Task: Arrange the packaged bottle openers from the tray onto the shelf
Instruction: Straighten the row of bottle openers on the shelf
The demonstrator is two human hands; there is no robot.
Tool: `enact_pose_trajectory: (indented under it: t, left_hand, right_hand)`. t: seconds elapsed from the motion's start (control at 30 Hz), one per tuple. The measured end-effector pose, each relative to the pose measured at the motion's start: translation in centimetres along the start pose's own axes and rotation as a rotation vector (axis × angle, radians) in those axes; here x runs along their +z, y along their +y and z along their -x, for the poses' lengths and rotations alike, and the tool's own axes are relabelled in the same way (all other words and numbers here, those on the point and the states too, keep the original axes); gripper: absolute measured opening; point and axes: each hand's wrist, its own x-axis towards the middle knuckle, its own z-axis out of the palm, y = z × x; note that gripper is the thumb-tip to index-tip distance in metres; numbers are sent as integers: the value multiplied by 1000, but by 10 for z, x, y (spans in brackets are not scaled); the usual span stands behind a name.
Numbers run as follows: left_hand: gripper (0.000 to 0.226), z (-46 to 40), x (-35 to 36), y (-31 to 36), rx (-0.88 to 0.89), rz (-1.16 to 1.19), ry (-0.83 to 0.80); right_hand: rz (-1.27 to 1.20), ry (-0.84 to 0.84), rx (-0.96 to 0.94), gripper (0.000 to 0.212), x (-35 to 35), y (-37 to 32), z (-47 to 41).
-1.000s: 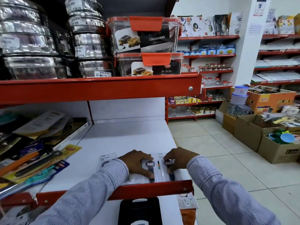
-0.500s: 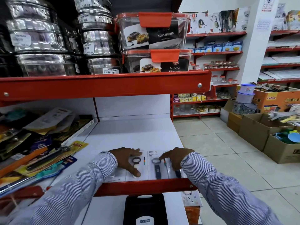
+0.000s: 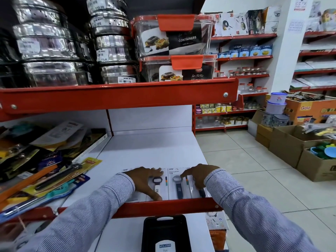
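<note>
Packaged bottle openers: several white cards are laid flat in a row at the front of the white shelf, just behind its red front lip.
White-handled opener: seen on the card left of centre, its black ring head pointing to the back of the shelf.
Dark-handled opener: seen on the next card to the right, with a round metal head; its handle end reaches almost to the lip.
Rightmost card: mostly covered; a dark handle end shows below the hand.
Left hand: laid flat, palm down, on the left cards; the grip is open, fingers spread, thumb tip pressed near the lip. Nothing is grasped.
Right hand: laid over the rightmost card, fingers extended, forefinger touching the metal head of the dark-handled opener; the grip is open.
Sleeves: blue-and-white striped, one on each forearm.
Black tray: located on the lower shelf, directly below the lip, between the forearms; a white label is seen on it.
Adjacent bay, left: carded kitchen tools are piled loosely.
Upper shelf: red-fronted; stacked steel tins and two clear containers with orange clips are carried.
Floor, right: light tiles; open cardboard boxes are placed along it.
</note>
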Motion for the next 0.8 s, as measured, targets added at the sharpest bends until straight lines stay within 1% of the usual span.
enact_pose_trajectory:
  t: [0.2,0.3,0.37,0.43,0.47,0.53,0.6,0.67,0.73,0.8]
  left_hand:
    - [100,2,3,9,15,17,28]
    - [102,4,2,7,31,27,31]
    - [112,9,-4,-2,30,45,42]
    - [122,19,-17,-16,-35,68,59]
    - [121,23,-23,-27,-83,51,58]
    - [110,32,-30,-50,-181,-25,25]
    - [105,39,-28,-63,-227,-89,-26]
    - [111,44,-23,-66,-208,-90,-55]
    - [127,47,-21,-66,-168,-63,-55]
    - [133,47,-19,-67,-144,-42,-42]
  right_hand:
    - [-6,7,14,72,0,-4,1]
    - [2,0,19,73,-1,-5,0]
    - [-2,4,22,74,0,-5,-1]
    - [-2,11,19,73,1,-5,-1]
    - [-1,13,17,73,2,-4,-1]
    - [1,18,19,72,2,-5,-1]
    - [9,20,18,72,1,-6,-1]
    - [14,22,17,72,0,-6,-1]
    - [14,25,15,71,0,-6,-1]
    - [15,25,15,70,-1,-7,0]
